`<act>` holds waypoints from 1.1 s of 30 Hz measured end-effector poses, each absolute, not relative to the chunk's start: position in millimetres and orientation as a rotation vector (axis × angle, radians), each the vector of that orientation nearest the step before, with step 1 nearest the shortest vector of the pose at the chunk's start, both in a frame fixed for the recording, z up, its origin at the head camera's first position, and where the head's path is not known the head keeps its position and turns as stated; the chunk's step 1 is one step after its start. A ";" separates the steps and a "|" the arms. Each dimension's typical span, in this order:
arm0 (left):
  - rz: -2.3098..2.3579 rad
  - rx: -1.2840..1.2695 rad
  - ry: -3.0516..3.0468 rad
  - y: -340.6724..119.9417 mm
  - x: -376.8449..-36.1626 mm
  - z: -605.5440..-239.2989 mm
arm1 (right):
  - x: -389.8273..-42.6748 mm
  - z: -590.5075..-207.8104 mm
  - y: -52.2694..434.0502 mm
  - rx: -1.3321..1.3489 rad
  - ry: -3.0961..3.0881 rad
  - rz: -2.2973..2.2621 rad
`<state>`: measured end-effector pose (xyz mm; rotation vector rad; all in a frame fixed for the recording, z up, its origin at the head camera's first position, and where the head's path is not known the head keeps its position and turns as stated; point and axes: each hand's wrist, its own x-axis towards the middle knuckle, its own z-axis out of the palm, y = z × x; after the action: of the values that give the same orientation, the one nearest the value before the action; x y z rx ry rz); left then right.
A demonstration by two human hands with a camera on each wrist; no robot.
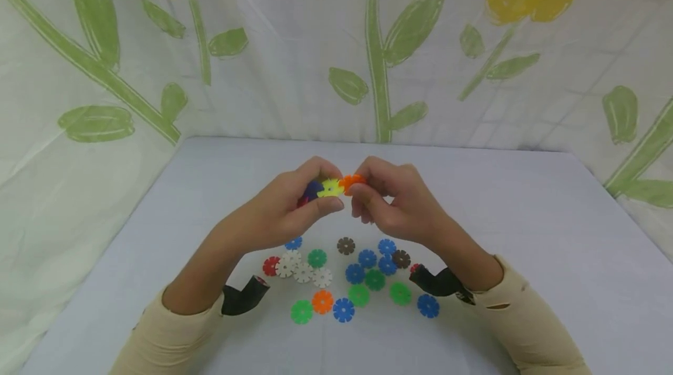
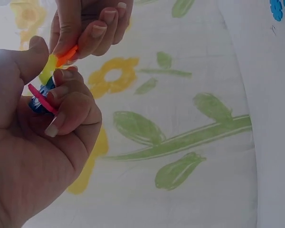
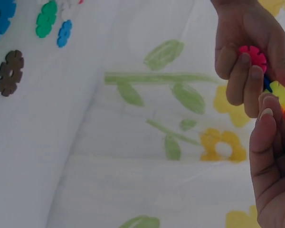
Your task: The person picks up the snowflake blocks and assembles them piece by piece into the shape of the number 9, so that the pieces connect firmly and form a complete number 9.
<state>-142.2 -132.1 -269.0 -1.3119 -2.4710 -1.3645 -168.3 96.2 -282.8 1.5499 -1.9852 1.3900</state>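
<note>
Pale table (image 1: pixel 526 235) before a white cloth backdrop (image 1: pixel 294 54) (yellow flowers, green leaves).

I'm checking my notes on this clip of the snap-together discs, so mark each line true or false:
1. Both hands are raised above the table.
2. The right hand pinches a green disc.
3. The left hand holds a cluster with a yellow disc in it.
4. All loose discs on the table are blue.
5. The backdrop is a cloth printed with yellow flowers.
1. True: the left hand and right hand meet above the table.
2. False: it pinches an orange disc.
3. True: the cluster has a yellow disc beside blue and pink ones.
4. False: the loose discs are blue, green, white, brown, orange and red.
5. True: the cloth shows yellow flowers and green leaves.
</note>
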 end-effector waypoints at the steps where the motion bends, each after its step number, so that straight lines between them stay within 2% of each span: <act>1: -1.370 -1.325 -2.464 -131.4 -142.8 -269.4 | -168.2 -282.5 96.4 1.553 -1.989 1.393; 6: -1.384 -1.308 -2.463 -131.6 -145.9 -271.4 | -170.5 -282.3 95.7 1.569 -1.986 1.420; 16: -1.424 -0.942 -2.584 -135.7 -148.6 -269.2 | -179.9 -280.4 103.1 1.436 -2.131 1.758; 24: -1.416 -0.925 -2.554 -132.9 -152.4 -274.7 | -182.1 -284.5 98.1 1.471 -2.272 1.800; 29: -1.356 -0.899 -2.543 -131.9 -153.2 -274.7 | -187.3 -289.2 97.5 1.479 -2.317 1.719; 33: -1.339 -0.828 -2.563 -133.0 -152.7 -272.9 | -196.1 -295.6 101.1 1.471 -2.622 1.433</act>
<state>-152.7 -133.0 -272.9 -0.8278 -2.5625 -1.3386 -196.1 101.1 -295.6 1.4710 -2.6220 1.4329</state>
